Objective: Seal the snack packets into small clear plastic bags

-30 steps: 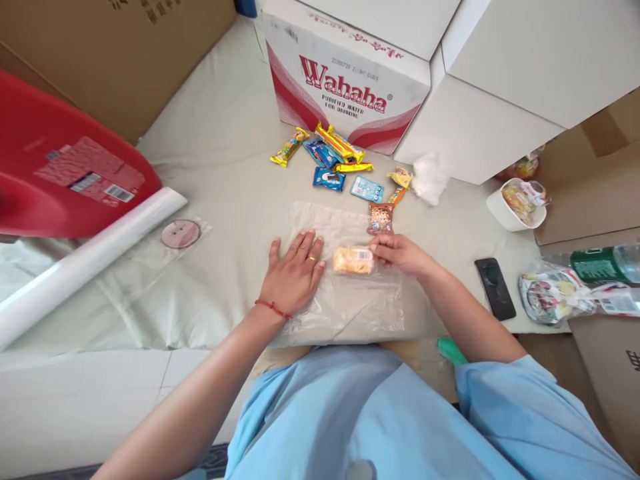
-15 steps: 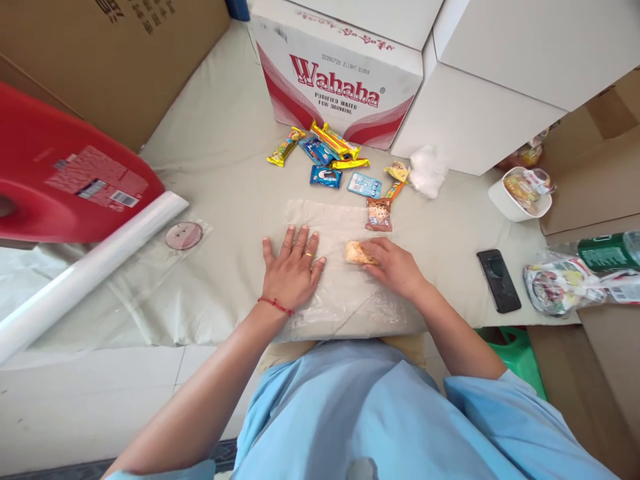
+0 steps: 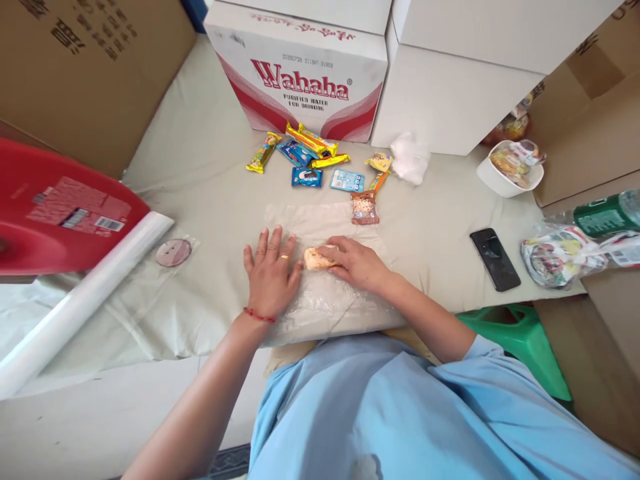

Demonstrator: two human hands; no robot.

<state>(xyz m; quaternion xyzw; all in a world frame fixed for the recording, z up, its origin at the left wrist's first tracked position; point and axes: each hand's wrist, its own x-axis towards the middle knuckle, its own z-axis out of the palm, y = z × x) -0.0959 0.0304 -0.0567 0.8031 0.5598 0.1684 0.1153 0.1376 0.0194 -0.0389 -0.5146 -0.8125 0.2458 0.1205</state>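
Observation:
My left hand [image 3: 273, 277] lies flat with fingers spread on the left part of a clear plastic sheet [image 3: 330, 307], holding nothing. Over the middle of the sheet, my right hand [image 3: 357, 265] is closed on a small pale-orange snack [image 3: 319, 258], whose left end sticks out near my left thumb. Just beyond the sheet's far right edge lies a brown cookie packet [image 3: 365, 207]. Farther back are blue packets [image 3: 307, 177], a light-blue packet [image 3: 347, 180] and several yellow snack bars [image 3: 263, 152].
A Wahaba-style white and red carton [image 3: 300, 87] stands behind the snacks. A red jug [image 3: 65, 207], a plastic roll [image 3: 85, 300] and a pink disc [image 3: 173, 253] are left. White plastic [image 3: 410, 158], a white bowl [image 3: 510, 183], a phone [image 3: 495, 259] and a bottle [image 3: 607, 215] are right.
My right hand has moved left with the snack, closer to my left hand. My left hand still lies spread on the sheet. The whole view has shifted.

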